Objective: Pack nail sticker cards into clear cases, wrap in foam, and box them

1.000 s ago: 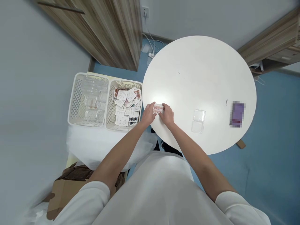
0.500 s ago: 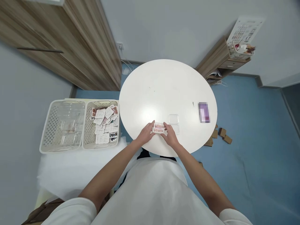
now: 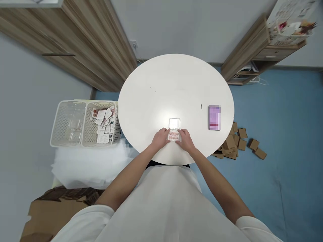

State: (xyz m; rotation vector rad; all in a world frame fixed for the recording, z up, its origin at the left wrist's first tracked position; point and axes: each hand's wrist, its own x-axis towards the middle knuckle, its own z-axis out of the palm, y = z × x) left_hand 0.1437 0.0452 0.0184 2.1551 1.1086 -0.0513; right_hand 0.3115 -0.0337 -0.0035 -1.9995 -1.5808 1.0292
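A small white card of pink press-on nails [image 3: 174, 135], in two rows, lies in or right over the near half of a clear plastic box. That box's hinged lid [image 3: 174, 123] is folded open toward the far side of the table. My left hand [image 3: 160, 138] has its fingers closed at the card's left edge. On the opposite edge my right hand [image 3: 185, 139] grips in the same way. Whether the fingers press on the card alone or on the box rim too, I cannot tell.
Left of the round white table [image 3: 141, 97], one white basket [image 3: 87, 141] holds several nail cards and another basket [image 3: 54, 134] holds clear boxes. A blurred purple item [image 3: 214, 117] lies at the table's right. Small brown cartons [image 3: 229, 142] are heaped on the floor.
The card of nails has moved from beside the open box to its near half, with both hands still on it. The box now sits straight between my hands. The view has shifted.
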